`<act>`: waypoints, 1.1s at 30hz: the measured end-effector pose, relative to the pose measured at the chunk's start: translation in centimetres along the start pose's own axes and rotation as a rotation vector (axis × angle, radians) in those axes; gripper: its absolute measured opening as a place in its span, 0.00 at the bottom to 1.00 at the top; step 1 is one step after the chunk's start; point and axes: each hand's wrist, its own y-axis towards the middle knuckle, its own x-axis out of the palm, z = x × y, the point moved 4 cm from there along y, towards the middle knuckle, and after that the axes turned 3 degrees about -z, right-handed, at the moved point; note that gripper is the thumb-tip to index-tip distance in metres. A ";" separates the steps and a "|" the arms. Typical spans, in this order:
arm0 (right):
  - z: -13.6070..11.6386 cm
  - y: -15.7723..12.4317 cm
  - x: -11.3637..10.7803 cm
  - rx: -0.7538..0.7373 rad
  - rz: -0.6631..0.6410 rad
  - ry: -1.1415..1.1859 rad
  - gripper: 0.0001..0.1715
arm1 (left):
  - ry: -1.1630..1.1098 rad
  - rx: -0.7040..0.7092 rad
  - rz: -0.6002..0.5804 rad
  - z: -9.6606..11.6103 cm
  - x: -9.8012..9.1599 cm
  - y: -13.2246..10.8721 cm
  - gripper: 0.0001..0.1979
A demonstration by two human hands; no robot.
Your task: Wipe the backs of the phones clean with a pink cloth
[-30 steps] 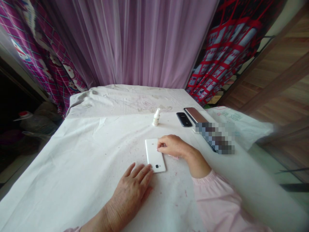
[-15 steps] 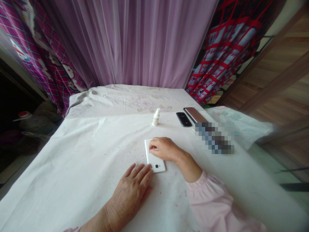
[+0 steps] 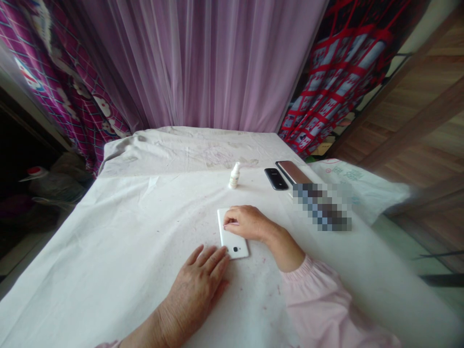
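A white smartphone (image 3: pixel 232 240) lies face down on the white cloth, its camera lens at the end nearer me. My left hand (image 3: pixel 201 278) is spread flat on the cloth, its fingertips touching the phone's lower left corner. Over the far half of the phone rests my right hand (image 3: pixel 246 222), fingers curled and pinched together. A sliver of something pink (image 3: pixel 232 224) shows between those fingers; its kind is too small to tell. The right palm hides part of the phone's back.
Beyond the phone stands a small white pump bottle (image 3: pixel 235 176). To its right lie a black phone (image 3: pixel 276 179) and a rose-coloured phone (image 3: pixel 293 172), beside a pixelated patch. A plastic bag (image 3: pixel 362 186) sits at the right table edge. Curtains (image 3: pixel 203 63) hang behind.
Almost nothing differs. My right forearm and sleeve have shifted very slightly, while the left hand and the phone stay in place.
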 end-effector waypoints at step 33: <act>-0.4 0.1 0.2 0.002 0.034 -0.052 0.06 | -0.004 -0.016 0.028 0.0 0.5 -0.2 0.18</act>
